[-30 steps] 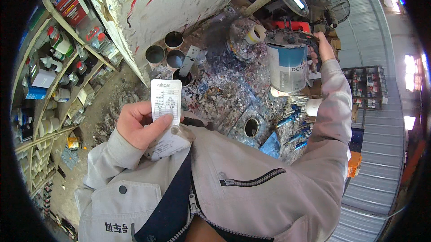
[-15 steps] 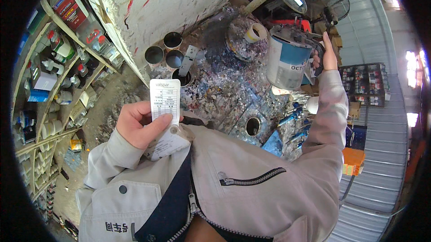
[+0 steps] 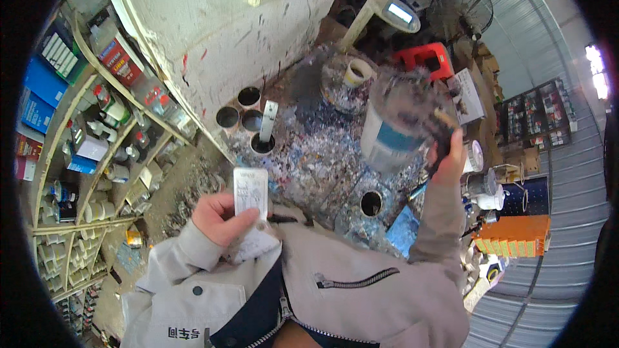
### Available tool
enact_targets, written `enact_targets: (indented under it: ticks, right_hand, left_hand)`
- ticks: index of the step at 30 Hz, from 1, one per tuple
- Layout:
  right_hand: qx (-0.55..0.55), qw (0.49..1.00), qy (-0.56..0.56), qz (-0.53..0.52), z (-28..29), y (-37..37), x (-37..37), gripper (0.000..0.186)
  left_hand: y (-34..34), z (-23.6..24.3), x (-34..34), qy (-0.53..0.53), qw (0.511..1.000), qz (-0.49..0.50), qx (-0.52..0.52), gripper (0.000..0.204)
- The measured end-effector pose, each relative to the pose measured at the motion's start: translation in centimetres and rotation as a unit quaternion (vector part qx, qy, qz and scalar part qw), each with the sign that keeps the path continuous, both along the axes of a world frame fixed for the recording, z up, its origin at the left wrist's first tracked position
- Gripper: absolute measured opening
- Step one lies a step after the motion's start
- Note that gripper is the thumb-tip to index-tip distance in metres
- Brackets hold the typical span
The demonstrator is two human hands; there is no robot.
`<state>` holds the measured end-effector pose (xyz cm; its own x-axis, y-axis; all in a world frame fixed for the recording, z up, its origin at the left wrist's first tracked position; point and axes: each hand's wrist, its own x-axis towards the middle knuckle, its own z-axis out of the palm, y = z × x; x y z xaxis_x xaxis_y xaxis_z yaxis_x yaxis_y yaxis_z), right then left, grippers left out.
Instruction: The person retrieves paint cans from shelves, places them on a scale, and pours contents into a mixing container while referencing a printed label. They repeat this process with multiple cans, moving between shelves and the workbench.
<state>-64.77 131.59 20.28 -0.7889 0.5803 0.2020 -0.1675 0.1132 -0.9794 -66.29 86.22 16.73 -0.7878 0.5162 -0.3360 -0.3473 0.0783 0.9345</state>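
My left hand (image 3: 222,220) pinches a white printed card (image 3: 251,187) between thumb and fingers, low in front of my jacket. A stack of crumpled white sheets (image 3: 253,245) hangs just under that hand. Out to the right, my right hand (image 3: 450,162) grips the dark lid handle of a large grey paint can with a blue label band (image 3: 387,138). Motion smears the can's lid and handle, and some fingers are hidden behind them. The can is tilted over the paint-crusted bench (image 3: 309,167). Which part of the handle the fingers close on is unclear.
Several open dark tins (image 3: 249,97) stand by the white wall, one with a pale stick (image 3: 269,119). A small cup (image 3: 356,73) sits on the scale beneath its display (image 3: 400,16). A red stool (image 3: 425,59), fan (image 3: 459,16) and crowded shelves (image 3: 97,135) surround the bench.
My right hand and the paint can have come lower and nearer, with the can blurred by motion. The view has shifted slightly. My left hand still holds the card.
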Motion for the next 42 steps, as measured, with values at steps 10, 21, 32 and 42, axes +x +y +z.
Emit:
enact_targets:
  ticks: [10,21,32,42]
  right_hand:
    - [-0.071,0.984,-0.08,0.14,-3.6,-5.4,10.0,0.057]
    - [0.025,0.957,-0.195,0.211,-4.2,-19.8,15.7,0.051]
    - [0.057,0.923,-0.353,0.14,-19.2,-38.8,16.2,0.061]
    - [-0.117,0.759,-0.612,0.192,-46.4,-51.0,14.8,0.065]
  left_hand:
    - [-0.3,0.1,6.6,-0.041,0.999,-0.001,0.021,0.022]
    - [-14.1,-2.3,18.3,-0.019,0.992,0.113,0.052,0.02]
    - [-31.8,-7.1,36.5,-0.102,0.941,0.304,0.105,0.019]
    - [-35.6,-11.0,41.3,-0.275,0.864,0.409,0.105,0.018]
